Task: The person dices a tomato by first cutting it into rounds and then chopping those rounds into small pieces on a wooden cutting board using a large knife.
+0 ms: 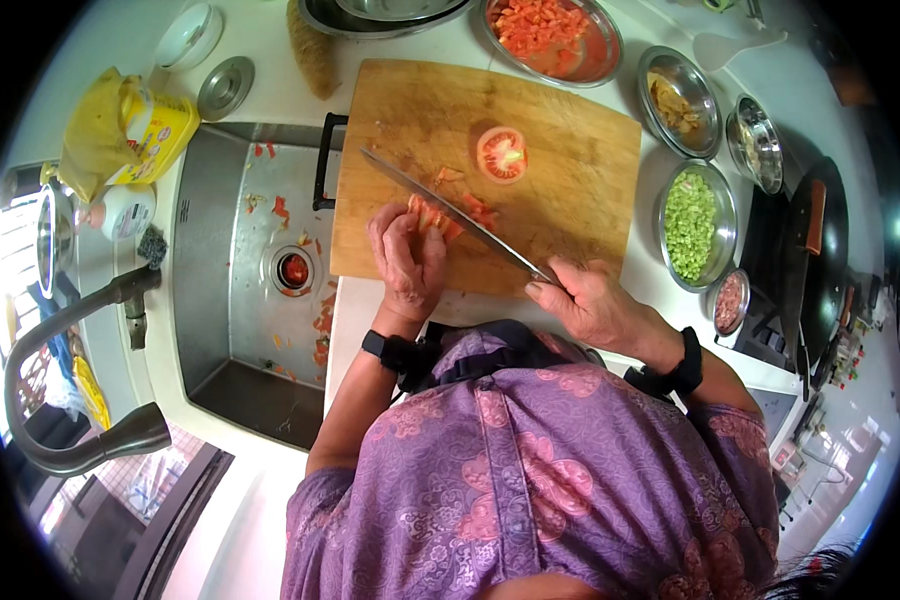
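Note:
My right hand (589, 304) grips the handle of a kitchen knife (457, 216), whose blade slants up and left across the wooden cutting board (585, 157). Curled fingers of my left hand (407, 259) press on sliced tomato (429, 216) beside the blade. Several cut tomato pieces (480, 212) lie on the knife's far side. Farther up the board rests a tomato half (502, 154), cut face up. Part of the sliced tomato is hidden by my fingers and the blade.
Left of the board is a steel sink (270, 217) with tomato scraps and a dark faucet (82, 315). Around the board stand bowls of diced tomato (544, 30), chopped green vegetable (690, 225) and minced meat (729, 302). A wok (825, 262) sits at right.

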### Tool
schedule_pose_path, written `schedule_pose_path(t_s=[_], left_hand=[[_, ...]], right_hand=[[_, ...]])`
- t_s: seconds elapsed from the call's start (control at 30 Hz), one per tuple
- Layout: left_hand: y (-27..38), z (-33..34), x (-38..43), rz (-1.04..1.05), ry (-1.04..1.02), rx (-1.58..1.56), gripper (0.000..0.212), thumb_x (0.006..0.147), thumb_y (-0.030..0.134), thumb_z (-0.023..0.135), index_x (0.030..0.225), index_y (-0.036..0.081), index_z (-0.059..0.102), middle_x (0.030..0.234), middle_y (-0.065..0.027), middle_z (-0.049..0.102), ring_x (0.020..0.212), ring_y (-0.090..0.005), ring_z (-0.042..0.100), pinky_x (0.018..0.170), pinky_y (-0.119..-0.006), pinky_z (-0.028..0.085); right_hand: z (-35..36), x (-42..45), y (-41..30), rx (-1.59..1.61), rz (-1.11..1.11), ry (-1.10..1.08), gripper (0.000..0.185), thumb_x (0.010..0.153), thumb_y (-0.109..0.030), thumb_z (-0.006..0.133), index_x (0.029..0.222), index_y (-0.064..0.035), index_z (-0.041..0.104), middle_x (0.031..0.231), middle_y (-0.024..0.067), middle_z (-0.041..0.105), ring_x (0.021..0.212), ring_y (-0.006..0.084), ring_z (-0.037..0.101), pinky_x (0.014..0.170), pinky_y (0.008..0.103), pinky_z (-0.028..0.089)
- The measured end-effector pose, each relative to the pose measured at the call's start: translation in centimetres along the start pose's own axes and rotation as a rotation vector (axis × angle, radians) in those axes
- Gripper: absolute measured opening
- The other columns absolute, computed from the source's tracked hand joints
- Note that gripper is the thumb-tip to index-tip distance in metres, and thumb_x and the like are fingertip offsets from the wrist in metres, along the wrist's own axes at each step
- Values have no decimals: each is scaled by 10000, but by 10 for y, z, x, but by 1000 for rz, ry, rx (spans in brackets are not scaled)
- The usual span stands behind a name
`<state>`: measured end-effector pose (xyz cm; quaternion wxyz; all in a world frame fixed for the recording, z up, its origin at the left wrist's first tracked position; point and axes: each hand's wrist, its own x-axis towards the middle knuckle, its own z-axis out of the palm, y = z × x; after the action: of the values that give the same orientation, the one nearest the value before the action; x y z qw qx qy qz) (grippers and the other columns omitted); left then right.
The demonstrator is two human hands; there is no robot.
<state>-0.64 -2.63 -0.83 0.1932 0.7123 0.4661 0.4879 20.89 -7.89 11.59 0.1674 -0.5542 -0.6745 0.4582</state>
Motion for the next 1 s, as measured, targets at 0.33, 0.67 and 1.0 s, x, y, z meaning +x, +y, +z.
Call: schedule_pose_path(t_s=[0.33,0.67,1.0], left_hand=[[-4,1,-2,27,3,74,233,779,-40,637,980,-1,527,1028,-192,559,912,-341,539,798,-418,438],[-6,1,1,78,-6,125,211,787,-39,650,975,6,565,995,-157,610,903,-333,576,799,-416,448],[-6,1,2,119,-1,149,204,773,-43,641,963,-1,577,993,-166,613,896,-344,587,798,-424,457]], right_hand=[[0,-6,0,38,-47,2,324,952,-272,551,817,16,489,646,239,545,620,429,574,546,475,420],[2,-2,11,9,-43,-32,305,958,-258,542,830,13,485,609,230,530,597,420,572,534,483,420],[24,62,-5,-201,-20,0,358,948,-274,511,858,69,559,723,281,598,708,437,609,652,494,471]])
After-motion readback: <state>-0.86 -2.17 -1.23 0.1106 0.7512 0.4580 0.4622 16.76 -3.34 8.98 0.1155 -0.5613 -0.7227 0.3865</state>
